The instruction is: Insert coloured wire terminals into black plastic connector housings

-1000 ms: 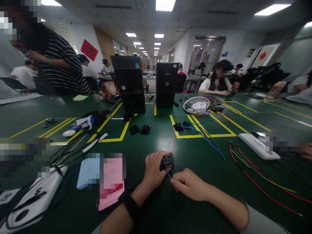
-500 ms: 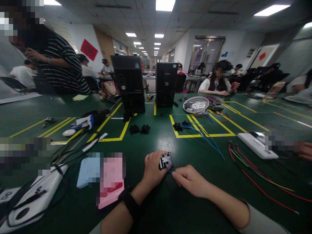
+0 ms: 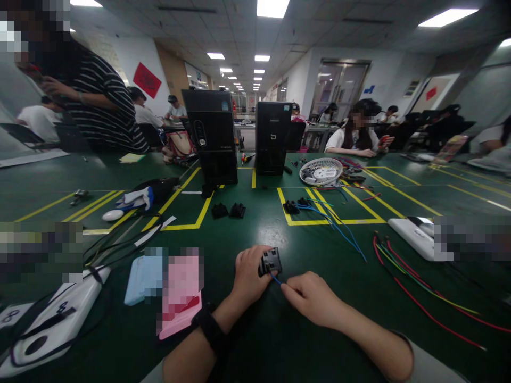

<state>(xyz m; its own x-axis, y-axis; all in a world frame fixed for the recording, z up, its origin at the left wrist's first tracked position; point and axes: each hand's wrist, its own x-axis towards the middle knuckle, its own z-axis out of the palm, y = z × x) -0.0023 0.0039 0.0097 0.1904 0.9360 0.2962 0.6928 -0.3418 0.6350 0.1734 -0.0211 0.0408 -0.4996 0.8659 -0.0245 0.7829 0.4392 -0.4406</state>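
Observation:
My left hand (image 3: 249, 274) grips a small black plastic connector block (image 3: 270, 261) just above the green table (image 3: 279, 340). A short blue wire (image 3: 275, 279) runs from the underside of the block to my right hand (image 3: 309, 299), which pinches it between thumb and forefinger. The two hands are almost touching, near the table's front edge. A black band sits on my left wrist.
Loose blue wires (image 3: 339, 229) and red, green and yellow wires (image 3: 415, 290) lie to the right. Spare black connectors (image 3: 228, 210) lie ahead, with two black computer towers (image 3: 211, 137) and a white fan grille (image 3: 321, 171) behind. White devices and a pink item sit at left. Other people work around.
The block has tilted slightly in my left hand while my right hand stays pinched on the blue wire. The view has shifted a little; nothing else has moved.

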